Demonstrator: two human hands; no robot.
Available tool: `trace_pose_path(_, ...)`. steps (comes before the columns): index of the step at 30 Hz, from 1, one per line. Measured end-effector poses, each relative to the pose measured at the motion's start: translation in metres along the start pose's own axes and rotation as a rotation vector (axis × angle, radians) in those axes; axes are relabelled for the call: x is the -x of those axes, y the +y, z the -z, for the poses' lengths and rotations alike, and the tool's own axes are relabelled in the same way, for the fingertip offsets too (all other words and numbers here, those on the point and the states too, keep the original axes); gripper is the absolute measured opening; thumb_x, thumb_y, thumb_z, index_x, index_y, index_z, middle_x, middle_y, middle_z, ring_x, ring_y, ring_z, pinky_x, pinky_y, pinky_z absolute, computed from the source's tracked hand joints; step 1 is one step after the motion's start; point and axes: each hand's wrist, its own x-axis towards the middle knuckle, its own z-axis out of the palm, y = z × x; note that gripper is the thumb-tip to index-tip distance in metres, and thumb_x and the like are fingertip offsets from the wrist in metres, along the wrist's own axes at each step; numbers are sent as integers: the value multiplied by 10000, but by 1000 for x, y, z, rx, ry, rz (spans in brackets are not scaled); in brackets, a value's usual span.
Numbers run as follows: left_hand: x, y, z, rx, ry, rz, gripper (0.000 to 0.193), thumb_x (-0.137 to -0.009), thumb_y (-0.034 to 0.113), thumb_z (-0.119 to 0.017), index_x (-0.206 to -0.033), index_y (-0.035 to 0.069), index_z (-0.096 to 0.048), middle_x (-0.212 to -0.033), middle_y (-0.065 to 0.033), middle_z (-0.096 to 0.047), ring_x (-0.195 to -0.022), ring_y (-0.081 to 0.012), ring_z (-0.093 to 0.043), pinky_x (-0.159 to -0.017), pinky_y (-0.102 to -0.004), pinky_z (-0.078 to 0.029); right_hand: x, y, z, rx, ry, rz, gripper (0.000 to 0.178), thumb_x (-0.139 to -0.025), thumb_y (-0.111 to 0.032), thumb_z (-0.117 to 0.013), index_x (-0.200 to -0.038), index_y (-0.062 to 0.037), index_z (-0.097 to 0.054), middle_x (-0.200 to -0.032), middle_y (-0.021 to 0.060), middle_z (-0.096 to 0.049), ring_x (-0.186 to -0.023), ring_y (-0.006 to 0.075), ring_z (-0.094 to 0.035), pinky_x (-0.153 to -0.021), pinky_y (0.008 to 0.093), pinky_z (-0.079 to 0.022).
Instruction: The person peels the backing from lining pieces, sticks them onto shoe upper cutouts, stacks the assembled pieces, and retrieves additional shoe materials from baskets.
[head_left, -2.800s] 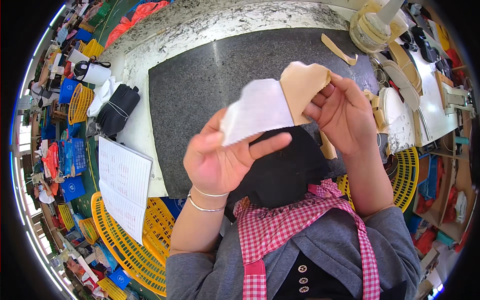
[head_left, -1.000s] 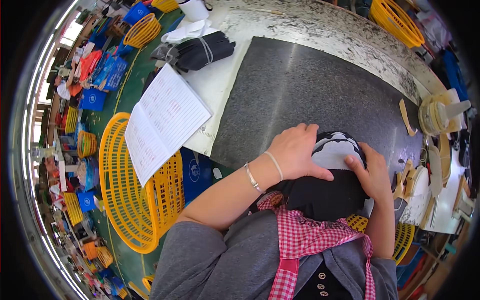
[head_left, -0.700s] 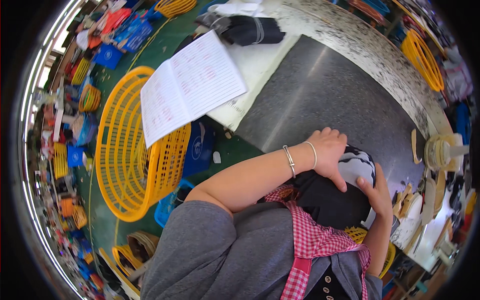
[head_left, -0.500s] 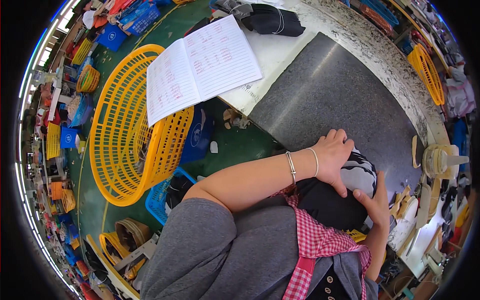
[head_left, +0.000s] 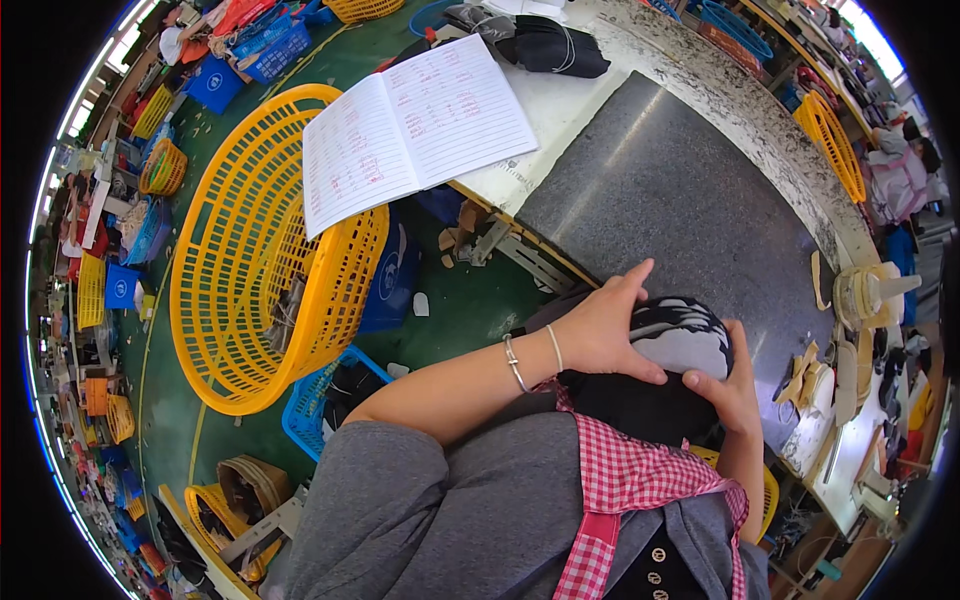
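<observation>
A bundle of black and light grey soft pieces (head_left: 684,349), perhaps fabric, sits at the near edge of the dark grey slab, against my apron. My left hand (head_left: 604,325) cups its left side, the thumb lying on the front and one finger stretched up past the top. On the other side, my right hand (head_left: 732,392) grips the bundle, thumb in front and fingers wrapped round its right edge. The thumbs come close to each other over the black part. What the hidden fingers press on cannot be seen.
An open lined notebook (head_left: 420,130) with red handwriting rests across a yellow basket's (head_left: 190,330) rim and the white table. A tied black bundle (head_left: 560,48) lies at the back. At right stand a cloudy plastic container (head_left: 862,300) and tan cut pieces (head_left: 800,378). A blue crate (head_left: 300,415) is at lower left.
My left hand has shifted from over the bundle's top to its left side, its fingers more spread, baring more grey pattern. My right hand keeps its grip. The whole view has shifted slightly.
</observation>
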Motion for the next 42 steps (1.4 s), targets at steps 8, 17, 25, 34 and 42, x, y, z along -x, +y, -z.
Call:
trace_pose_path(8,25,-17,12,310,-13,-24,1151,-592,296,-958,-1510,-4,-332,-1409,-194,-518,-1304,-297,-525,-1117,-408,-393,-3,-28,-19,404,-8,278,909,-652,-392,-911,-1328,2,-448,-1217,183,-556,-1165,303,-582,-1013,386,-454)
trace_pose_path(17,-48,12,-29,-52,-617,-108,747,-639,34,-871,-1308,-4,-540,-1205,-96,-629,-1099,-209,-602,-983,-336,-462,83,69,-37,-157,446,58,1015,-738,-525,-847,-1430,18,-341,-1316,246,-557,-1251,367,-552,-1052,397,-437)
trace_pose_path(25,-82,59,-125,-278,-1178,-169,770,-632,27,-875,-1321,-7,-533,-1228,-104,-623,-1112,-210,-599,-1003,-338,-454,158,120,-84,-675,843,-109,989,-731,-605,-833,-1373,45,-456,-1295,186,-582,-1223,259,-557,-1028,335,-433)
trace_pose_path(34,-93,55,-144,-338,-1177,-130,812,-623,44,-878,-1348,-5,-517,-1250,-101,-616,-1136,-213,-593,-1012,-346,-454,162,129,-70,-716,854,-84,1083,-679,-693,-810,-1350,93,-486,-1300,217,-598,-1226,296,-570,-1023,345,-439)
trace_pose_path(42,-81,55,-148,-273,-1202,-14,862,-698,-13,-835,-1459,-12,-430,-1420,-101,-521,-1313,-228,-487,-1132,-349,-367,167,133,-72,-667,889,-95,1073,-692,-714,-783,-1334,92,-484,-1307,235,-585,-1215,317,-573,-1004,357,-450)
